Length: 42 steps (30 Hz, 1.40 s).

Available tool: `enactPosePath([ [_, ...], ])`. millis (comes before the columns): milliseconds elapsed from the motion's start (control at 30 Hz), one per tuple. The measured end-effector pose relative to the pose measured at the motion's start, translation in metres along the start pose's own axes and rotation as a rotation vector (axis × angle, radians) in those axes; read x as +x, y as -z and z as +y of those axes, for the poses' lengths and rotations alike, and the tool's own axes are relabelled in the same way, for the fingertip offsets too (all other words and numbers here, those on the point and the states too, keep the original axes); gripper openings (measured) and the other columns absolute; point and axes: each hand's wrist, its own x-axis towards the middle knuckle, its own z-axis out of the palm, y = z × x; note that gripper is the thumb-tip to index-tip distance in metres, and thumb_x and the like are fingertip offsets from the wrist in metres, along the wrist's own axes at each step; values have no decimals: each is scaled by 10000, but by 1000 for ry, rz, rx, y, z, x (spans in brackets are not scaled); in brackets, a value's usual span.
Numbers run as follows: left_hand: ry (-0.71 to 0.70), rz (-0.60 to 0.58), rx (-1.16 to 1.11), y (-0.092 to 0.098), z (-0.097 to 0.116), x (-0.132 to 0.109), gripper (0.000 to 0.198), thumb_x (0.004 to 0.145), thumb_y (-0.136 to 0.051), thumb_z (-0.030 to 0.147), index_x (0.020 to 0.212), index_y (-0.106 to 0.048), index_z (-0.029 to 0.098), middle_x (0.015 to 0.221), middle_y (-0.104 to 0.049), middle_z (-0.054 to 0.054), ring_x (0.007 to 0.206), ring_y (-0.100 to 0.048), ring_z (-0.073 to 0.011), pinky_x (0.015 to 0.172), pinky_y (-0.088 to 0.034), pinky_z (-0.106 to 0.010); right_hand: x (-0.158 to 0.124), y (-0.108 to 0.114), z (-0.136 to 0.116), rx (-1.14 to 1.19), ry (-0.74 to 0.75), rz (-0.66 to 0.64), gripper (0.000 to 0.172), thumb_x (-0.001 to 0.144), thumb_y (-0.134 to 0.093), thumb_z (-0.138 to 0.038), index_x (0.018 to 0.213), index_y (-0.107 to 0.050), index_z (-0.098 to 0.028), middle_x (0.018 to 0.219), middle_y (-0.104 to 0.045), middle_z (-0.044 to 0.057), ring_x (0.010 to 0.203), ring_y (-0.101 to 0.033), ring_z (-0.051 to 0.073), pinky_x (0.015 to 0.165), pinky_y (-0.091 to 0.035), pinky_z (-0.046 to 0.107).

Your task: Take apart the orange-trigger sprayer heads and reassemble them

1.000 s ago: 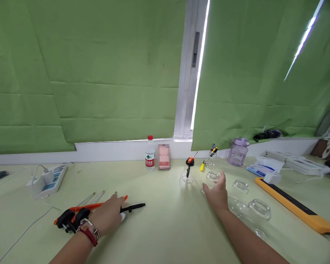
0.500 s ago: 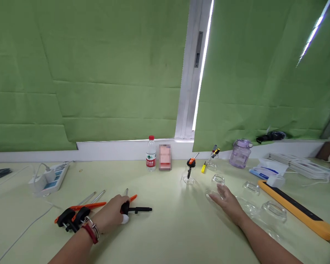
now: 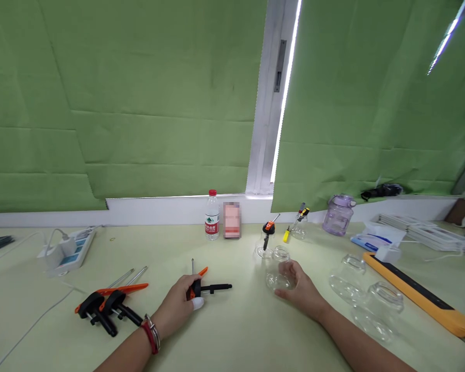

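Observation:
My left hand (image 3: 180,304) is closed around the middle of a black-and-orange tool (image 3: 218,287) with a thin metal rod and a black handle. I cannot make out its exact kind. My right hand (image 3: 300,292) grips the side of a clear glass jar (image 3: 278,278), upright, with a narrower neck. Just behind that jar, another glass jar (image 3: 264,251) has a similar black-and-orange tool (image 3: 268,229) standing in it. Left of my left hand lie two more such tools (image 3: 112,302), side by side, with their metal rods pointing away from me.
Two more glass jars (image 3: 380,307) stand at right, beside a long yellow-and-black bar (image 3: 414,294). Farther back are a jar with screwdrivers (image 3: 300,229), a purple jug (image 3: 338,217), a water bottle (image 3: 212,219) and a phone (image 3: 232,221). A power strip (image 3: 77,250) sits at left.
My left hand has moved right with the black-and-orange tool. My right hand has taken hold of a glass jar and brought it left, nearer the jar holding the tool.

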Motion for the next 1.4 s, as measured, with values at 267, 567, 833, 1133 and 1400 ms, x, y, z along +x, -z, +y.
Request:
enactPosePath([
  [267,60,10,-355,-12,3,5,540,616,-636,253,1140,-528,179,1032,-616,-57,938,-551,-198,827,-437,-289,2,-17,-17,289,-54,-119,728,527,-803,-313,1160,-447,-263,1272,-499,102,1208,-460,265,946,-420,404],
  [567,134,16,-480,-10,1,20,582,536,-644,164,1113,-569,171,976,-656,-66,914,-594,-207,829,-443,-308,5,-18,-31,408,-117,-110,520,660,-700,-452,1106,-530,-246,1020,-620,53,990,-575,251,913,-403,432],
  [833,152,83,-514,-19,-1,27,612,517,-583,101,1126,-559,156,906,-672,-57,844,-601,-194,785,-453,-293,8,-33,-38,515,-179,-43,388,689,-648,-481,950,-535,-217,859,-629,17,767,-575,186,718,-436,302],
  [1133,111,28,-523,-20,-1,21,598,492,-659,122,1085,-607,174,894,-649,-6,867,-575,-185,765,-439,-266,6,-29,-30,507,-117,-154,305,747,-627,-369,996,-532,-219,911,-613,14,819,-551,174,756,-402,282],
  [1400,102,-31,-505,-21,4,18,607,501,-668,119,1103,-604,165,797,-593,23,746,-539,-142,676,-416,-236,3,-27,-32,475,-114,-228,297,732,-652,-348,983,-542,-233,943,-613,14,850,-547,188,770,-395,299],
])
